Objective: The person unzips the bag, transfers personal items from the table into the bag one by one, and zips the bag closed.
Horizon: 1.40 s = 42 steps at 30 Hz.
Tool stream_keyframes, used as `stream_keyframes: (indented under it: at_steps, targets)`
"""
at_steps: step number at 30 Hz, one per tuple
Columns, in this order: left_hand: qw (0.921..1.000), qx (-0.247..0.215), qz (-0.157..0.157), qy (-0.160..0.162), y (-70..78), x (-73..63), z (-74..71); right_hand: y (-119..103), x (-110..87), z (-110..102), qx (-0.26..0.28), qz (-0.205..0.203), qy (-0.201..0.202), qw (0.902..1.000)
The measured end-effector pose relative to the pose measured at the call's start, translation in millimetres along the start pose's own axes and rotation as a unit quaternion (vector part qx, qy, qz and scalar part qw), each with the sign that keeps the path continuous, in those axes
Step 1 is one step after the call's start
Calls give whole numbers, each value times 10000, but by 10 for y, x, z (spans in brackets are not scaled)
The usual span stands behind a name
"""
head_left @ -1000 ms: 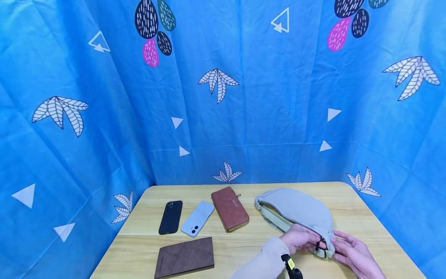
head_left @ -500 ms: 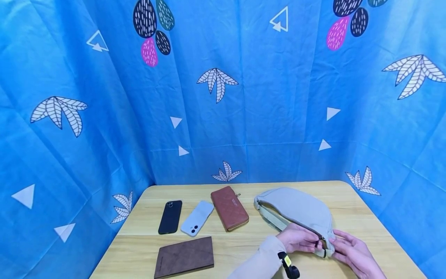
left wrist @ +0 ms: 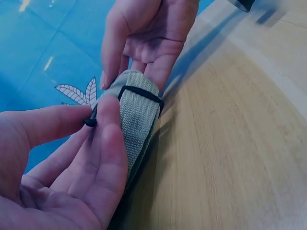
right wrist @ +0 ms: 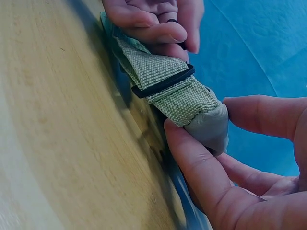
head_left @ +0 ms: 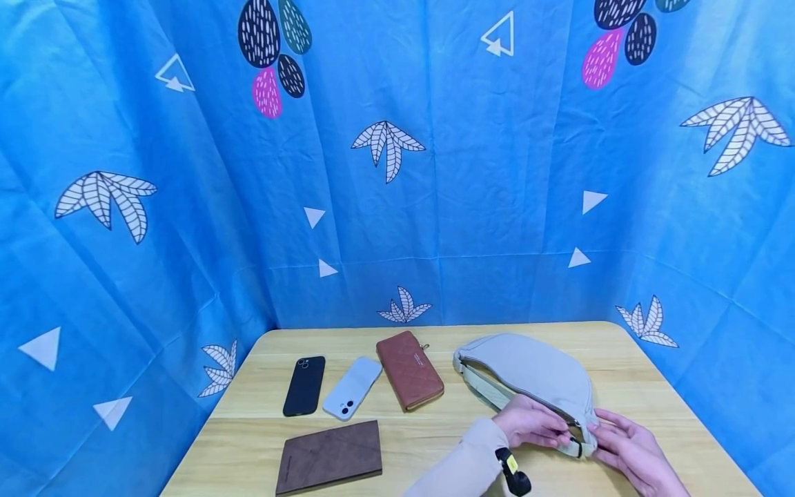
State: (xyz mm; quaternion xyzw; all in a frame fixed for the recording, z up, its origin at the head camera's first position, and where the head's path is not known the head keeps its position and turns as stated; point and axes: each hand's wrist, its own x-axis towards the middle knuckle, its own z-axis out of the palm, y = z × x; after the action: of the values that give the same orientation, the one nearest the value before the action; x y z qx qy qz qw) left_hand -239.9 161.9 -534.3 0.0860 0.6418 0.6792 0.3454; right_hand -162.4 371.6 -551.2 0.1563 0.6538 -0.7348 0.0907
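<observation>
A light grey waist bag (head_left: 540, 366) with a pale green webbing strap (head_left: 487, 391) lies at the right of the table. My left hand (head_left: 529, 422) is at its near end, pinching a small black zipper pull (left wrist: 89, 122) between thumb and fingers. My right hand (head_left: 630, 449) grips the grey fabric end (right wrist: 211, 127) of the bag, where the strap joins it. A black strap slider (right wrist: 163, 81) shows between the two hands in the right wrist view. Along the bag's front edge a narrow gap is visible; what lies inside is hidden.
Left of the bag lie a reddish-brown zip wallet (head_left: 410, 371), a light blue phone (head_left: 352, 388) and a black phone (head_left: 303, 386). A dark brown wallet (head_left: 330, 458) is nearer the front of the wooden table (head_left: 435, 455). Blue patterned cloth (head_left: 484, 207) hangs behind and beside it.
My left hand has shifted slightly left with the zipper pull, and the gap at the bag's near end looks a little wider. My right hand stays at the bag's end.
</observation>
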Motion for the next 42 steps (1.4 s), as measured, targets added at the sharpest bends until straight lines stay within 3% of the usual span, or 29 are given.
stream_keyframes:
  at_steps: [10, 42]
  targets:
    - [9998, -69, -158, -64, -43, 67, -58, 7, -15, -4, 20, -11, 18, 10000]
    - [9998, -142, -62, -148, -10, 77, -156, -15, -52, -6, 250, 51, 34, 9997]
